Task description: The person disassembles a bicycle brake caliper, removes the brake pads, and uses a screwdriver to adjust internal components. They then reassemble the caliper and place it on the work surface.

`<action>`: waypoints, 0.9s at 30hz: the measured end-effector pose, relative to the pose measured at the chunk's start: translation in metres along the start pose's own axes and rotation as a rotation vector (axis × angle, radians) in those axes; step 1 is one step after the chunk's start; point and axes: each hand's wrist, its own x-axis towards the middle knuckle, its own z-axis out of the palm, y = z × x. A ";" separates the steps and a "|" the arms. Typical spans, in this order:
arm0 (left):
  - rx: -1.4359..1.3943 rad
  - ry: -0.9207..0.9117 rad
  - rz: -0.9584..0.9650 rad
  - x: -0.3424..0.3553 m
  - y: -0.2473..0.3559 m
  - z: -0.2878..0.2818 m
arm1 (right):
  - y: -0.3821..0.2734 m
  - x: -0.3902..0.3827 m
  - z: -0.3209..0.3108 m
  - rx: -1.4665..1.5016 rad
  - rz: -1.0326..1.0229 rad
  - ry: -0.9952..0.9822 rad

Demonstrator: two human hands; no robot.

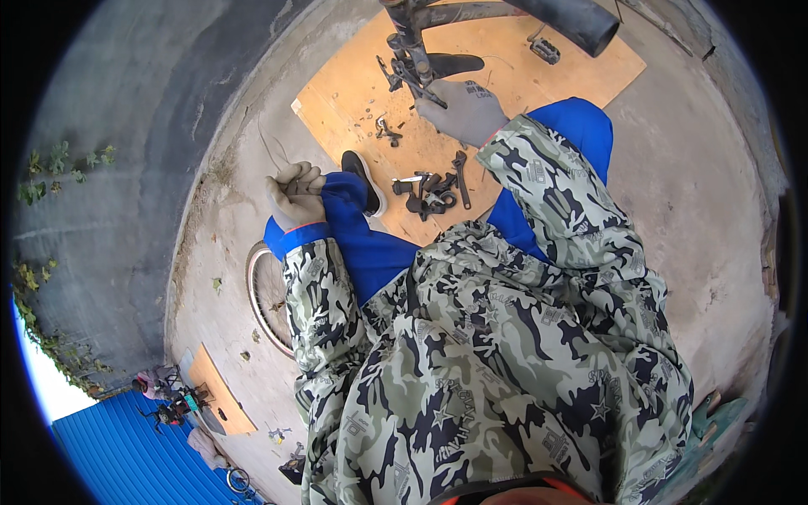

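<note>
My left hand [296,195], in a grey glove, is palm up over my left knee with its fingers curled. A thin wire [271,150] rises out of those fingers and bends to the upper left. My right hand [469,111], gloved too, closes around a slim dark metal bicycle part [417,87] beside the lower end of a bicycle frame [410,35]. The fingertips are partly hidden, and the part's exact kind cannot be made out. Below that hand, a small brake-like metal piece [388,131] lies on the wooden board [332,93].
Between my feet sit an adjustable wrench [461,180] and a pile of black parts [431,198]. A pedal [545,50] lies on the board's far side. My shoe [364,181] rests at its left edge. A bicycle wheel [268,295] lies left of my arm, near a dark wall [109,219].
</note>
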 end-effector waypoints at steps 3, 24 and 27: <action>-0.017 0.019 0.001 -0.001 -0.003 -0.008 | -0.003 0.001 0.006 -0.004 -0.011 0.008; -0.051 -0.056 0.011 -0.029 0.004 -0.001 | -0.005 -0.011 0.004 -0.001 0.034 -0.063; -0.058 -0.031 0.011 -0.033 0.009 -0.009 | -0.012 -0.013 0.012 -0.001 0.047 -0.073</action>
